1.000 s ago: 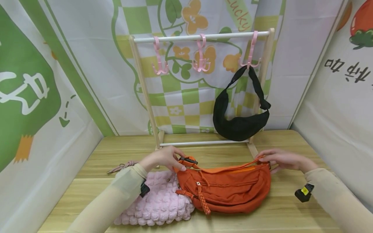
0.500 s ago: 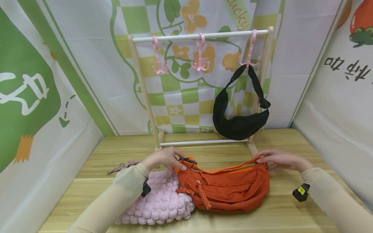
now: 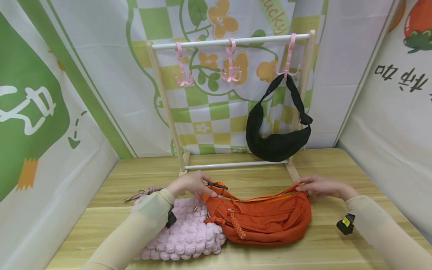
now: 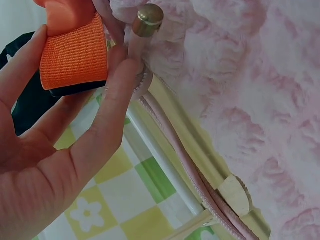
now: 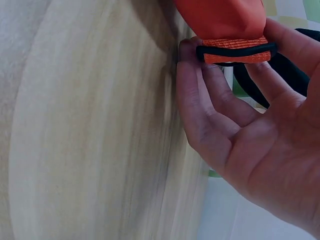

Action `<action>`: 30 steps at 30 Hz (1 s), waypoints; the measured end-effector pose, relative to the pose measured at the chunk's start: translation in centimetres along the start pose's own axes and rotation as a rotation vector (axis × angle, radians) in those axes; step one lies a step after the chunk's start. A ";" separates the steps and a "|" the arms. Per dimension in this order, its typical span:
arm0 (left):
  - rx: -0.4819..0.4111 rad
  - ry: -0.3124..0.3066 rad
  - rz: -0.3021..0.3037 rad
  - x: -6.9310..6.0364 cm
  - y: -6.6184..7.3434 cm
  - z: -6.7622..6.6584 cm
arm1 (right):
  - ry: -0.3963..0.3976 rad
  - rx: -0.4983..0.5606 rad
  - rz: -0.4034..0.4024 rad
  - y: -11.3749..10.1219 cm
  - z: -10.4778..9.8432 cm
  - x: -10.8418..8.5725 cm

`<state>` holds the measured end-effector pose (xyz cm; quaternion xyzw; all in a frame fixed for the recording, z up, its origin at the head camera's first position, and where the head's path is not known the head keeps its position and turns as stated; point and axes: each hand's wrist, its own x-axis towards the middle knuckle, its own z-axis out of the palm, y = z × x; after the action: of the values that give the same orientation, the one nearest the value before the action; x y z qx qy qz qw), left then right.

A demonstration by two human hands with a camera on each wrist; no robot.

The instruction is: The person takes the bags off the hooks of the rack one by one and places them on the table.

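Observation:
In the head view an orange bum bag [image 3: 266, 223] lies on the table, its left end over the edge of a pink quilted bag [image 3: 183, 232]. My left hand [image 3: 190, 184] holds its left end beside the black buckle [image 3: 217, 185]. In the left wrist view my fingers and thumb are around the orange webbing [image 4: 75, 55]. At the bag's other end, my right hand [image 3: 324, 187] holds the upper corner. The right wrist view shows its fingers and thumb on either side of the orange end [image 5: 235, 47], with black trim.
Behind stands a rack with a white top bar [image 3: 202, 43] and pink hooks [image 3: 230, 63]. A black shoulder bag [image 3: 278, 148] hangs from its right hook. The pink bag's cord [image 3: 145, 192] lies on the wooden table [image 3: 111, 176] at left.
My right hand has shifted slightly left along with the orange bag's right end. My left hand stays nearly in place. Both keep their hold on the bum bag.

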<state>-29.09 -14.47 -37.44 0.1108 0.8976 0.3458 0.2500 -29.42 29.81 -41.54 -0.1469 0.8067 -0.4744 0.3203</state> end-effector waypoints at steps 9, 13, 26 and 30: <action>-0.005 0.011 -0.014 0.2 0.0 0.2 | 0.008 0.003 -0.004 0.2 0.2 0.2; -0.005 0.009 -0.002 0.3 -0.1 0.2 | 0.042 -0.045 0.006 0.1 0.3 0.2; 0.076 0.036 -0.005 0.6 -0.3 0.3 | 0.086 -0.130 0.026 0.5 0.1 0.2; 0.089 0.047 -0.010 0.6 -0.2 0.3 | 0.093 -0.133 0.037 0.5 0.1 0.2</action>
<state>-29.44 -14.20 -38.04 0.1092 0.9183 0.3069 0.2252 -29.50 29.88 -42.09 -0.1309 0.8531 -0.4200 0.2805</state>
